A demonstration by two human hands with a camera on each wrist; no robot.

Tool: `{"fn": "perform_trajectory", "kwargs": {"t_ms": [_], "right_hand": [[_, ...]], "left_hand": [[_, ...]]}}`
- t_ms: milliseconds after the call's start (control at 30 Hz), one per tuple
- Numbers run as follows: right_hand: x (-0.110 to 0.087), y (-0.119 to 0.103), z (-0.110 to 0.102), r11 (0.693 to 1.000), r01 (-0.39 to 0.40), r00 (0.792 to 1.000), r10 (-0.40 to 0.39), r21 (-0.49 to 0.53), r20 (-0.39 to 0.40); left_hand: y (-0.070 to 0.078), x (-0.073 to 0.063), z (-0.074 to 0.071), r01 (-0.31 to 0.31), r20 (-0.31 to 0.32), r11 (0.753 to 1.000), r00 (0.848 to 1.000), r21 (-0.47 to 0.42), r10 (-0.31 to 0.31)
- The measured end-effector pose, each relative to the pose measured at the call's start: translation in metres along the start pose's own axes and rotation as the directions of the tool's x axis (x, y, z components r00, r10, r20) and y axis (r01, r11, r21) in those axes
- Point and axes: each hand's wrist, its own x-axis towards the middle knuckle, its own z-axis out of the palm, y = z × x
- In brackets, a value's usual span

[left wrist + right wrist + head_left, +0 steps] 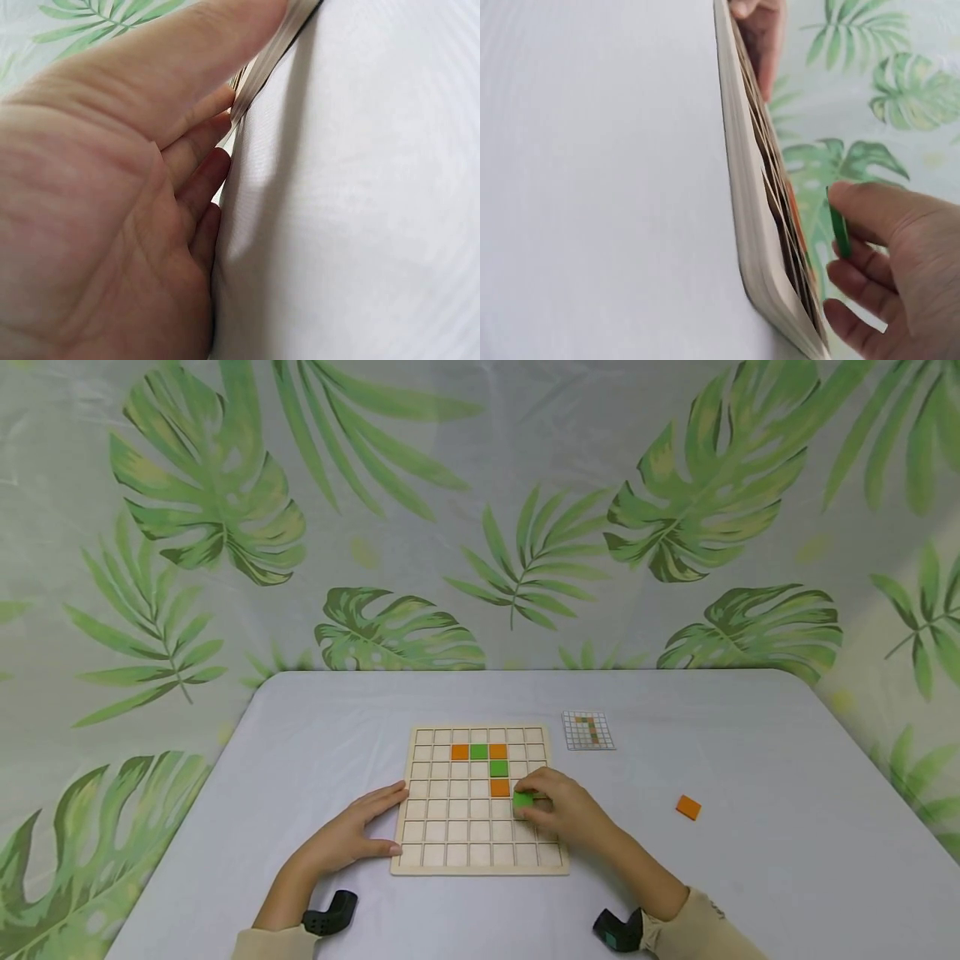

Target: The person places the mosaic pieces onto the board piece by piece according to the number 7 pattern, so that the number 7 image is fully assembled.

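Observation:
A wooden grid board (pixel 457 831) lies on the white table. Three orange tiles and two green ones sit in its squares: an orange tile (pixel 460 752), a green tile (pixel 478 752) and another orange one run along a row, with green then orange below the right end. Over the board's right half, my right hand (pixel 573 810) pinches a square green tile (pixel 522 800) between thumb and fingers. The right wrist view shows that tile (pixel 839 225) edge-on, apart from the board. My left hand (pixel 341 835) touches the board's left edge with fingers and thumb extended.
Behind the board to the right lies a small pattern card (pixel 588 730) printed with a coloured grid. A loose orange tile (pixel 688 807) rests on the table farther right. A leaf-print cloth (pixel 540 468) hangs behind the table. Both wrists wear black devices.

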Motion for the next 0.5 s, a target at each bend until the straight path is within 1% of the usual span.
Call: {"fn": "perform_trajectory", "kwargs": {"t_ms": [100, 200, 267, 367, 500], "right_hand": [[0.002, -0.002, 0.011, 1.0, -0.014, 1.0, 0.013, 0.015, 0.024], [0.005, -0.004, 0.02, 1.0, 0.005, 1.0, -0.005, 0.018, 0.023], [0.006, -0.005, 0.024, 0.999, 0.031, 0.999, -0.031, -0.007, 0.016], [0.008, -0.005, 0.028, 0.997, 0.06, 0.998, -0.06, -0.038, 0.005], [0.01, -0.006, 0.03, 0.998, 0.054, 0.999, -0.054, -0.043, 0.004]], "left_hand": [[-0.001, 0.0, 0.0, -0.005, 0.002, 1.0, 1.0, -0.002, 0.005], [-0.001, 0.0, 0.0, -0.009, 0.001, 1.0, 1.0, -0.007, 0.009], [-0.001, 0.0, 0.0, -0.012, 0.001, 1.0, 1.0, -0.01, 0.012], [-0.001, 0.0, 0.0, -0.012, 0.0, 1.0, 1.0, -0.014, 0.012], [-0.001, 0.0, 0.0, -0.001, 0.0, 1.0, 1.0, -0.015, 0.001]]}}
